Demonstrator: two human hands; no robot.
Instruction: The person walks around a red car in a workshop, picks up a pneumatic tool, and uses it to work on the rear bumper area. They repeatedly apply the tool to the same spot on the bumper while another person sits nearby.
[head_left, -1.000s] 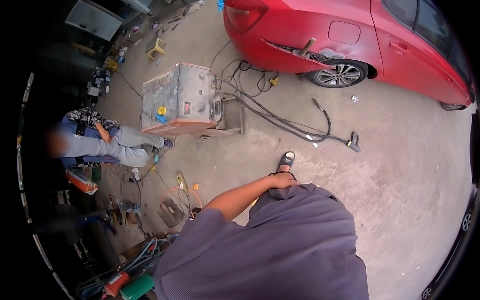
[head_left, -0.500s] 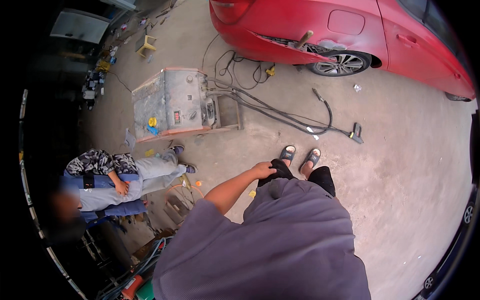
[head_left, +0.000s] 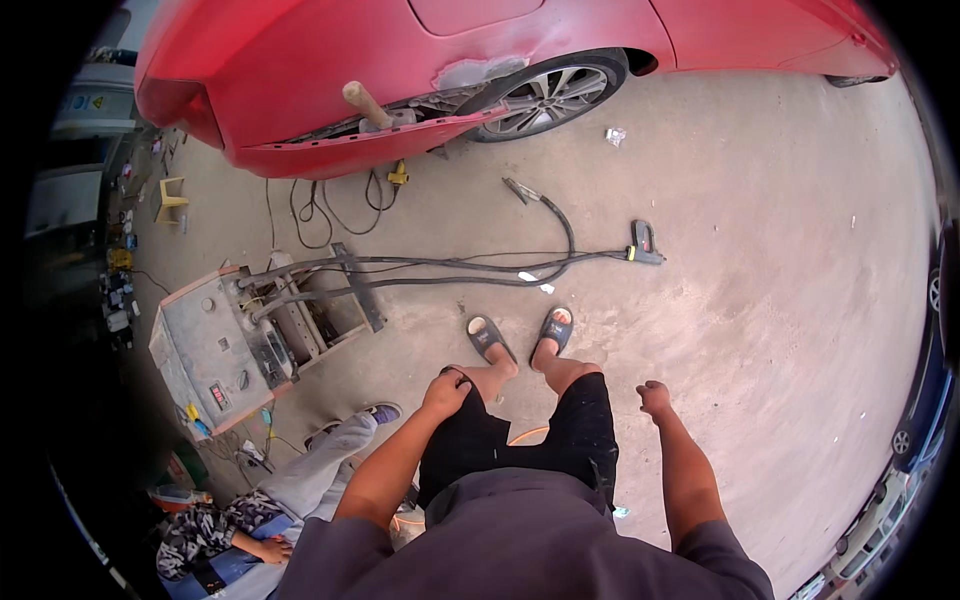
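Note:
My left hand (head_left: 445, 394) is closed on the leg hem of my black shorts (head_left: 465, 440), above the left knee. Out to the right side, my right hand (head_left: 655, 398) hangs over the floor with curled fingers, and nothing shows in it. In front of my slippers (head_left: 558, 328) lies a black gun-shaped tool (head_left: 643, 243) with a yellow ring, joined to thick black cables (head_left: 430, 281). A hammer with a wooden handle (head_left: 365, 103) sits in the gap between the red car's (head_left: 330, 60) body and its loosened bumper edge.
A grey wheeled machine (head_left: 210, 345) with the cables plugged in stands at the left. Beside it a person in pale trousers (head_left: 325, 460) sits or leans at the lower left. Farther off are a yellow stool (head_left: 172, 200) and a dark blue car (head_left: 920, 390).
The view has swung, bringing the red car nearer and the machine lower left. My right arm has come into view. My left hand still holds the shorts.

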